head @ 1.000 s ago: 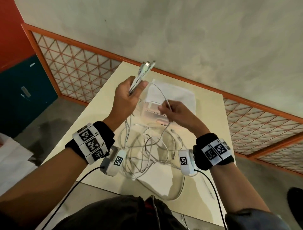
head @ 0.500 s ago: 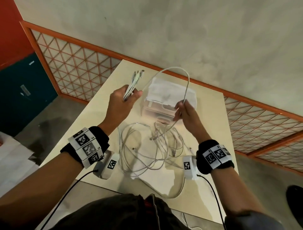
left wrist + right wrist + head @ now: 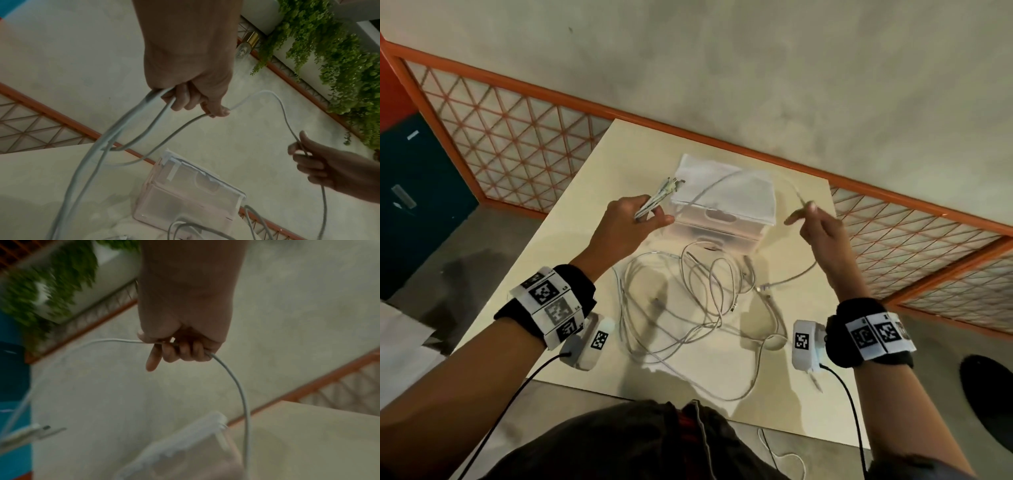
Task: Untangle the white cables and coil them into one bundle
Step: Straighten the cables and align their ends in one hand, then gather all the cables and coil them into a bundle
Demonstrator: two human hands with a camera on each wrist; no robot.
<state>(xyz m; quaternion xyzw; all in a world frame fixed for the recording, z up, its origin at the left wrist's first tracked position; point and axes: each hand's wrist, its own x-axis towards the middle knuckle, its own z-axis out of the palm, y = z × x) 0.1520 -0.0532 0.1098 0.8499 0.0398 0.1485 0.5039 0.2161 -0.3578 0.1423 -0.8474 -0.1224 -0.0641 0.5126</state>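
The left hand (image 3: 625, 228) is raised over the table (image 3: 571, 246), its fingers curled round several white cables (image 3: 688, 301) gathered side by side. Their plug ends (image 3: 669, 185) stick out past the thumb, pointing away from the person toward the box (image 3: 722, 219) just beyond the knuckles. In the left wrist view the same fist (image 3: 189, 78) closes on the strands, which drop from under the fingers down toward the table.

One cable (image 3: 726, 181) leaves the left hand and arches over the box to the right hand (image 3: 822, 233), which is held up well apart from the left. The right hand pinches this cable between thumb and curled fingers, while the index finger (image 3: 153, 360) sticks out straight below the thumb. From the little-finger side of the right hand (image 3: 185, 313) the cable (image 3: 236, 382) hangs down in a curve toward the table, and its free end (image 3: 765, 286) lies below the right wrist.

Most of the cables lie in a loose tangle of loops on the table, below and between the two wrists, near the front of the box. One loop reaches past the table edge nearest the person.

The box is clear plastic with a white cloth (image 3: 722, 185) on its lid.
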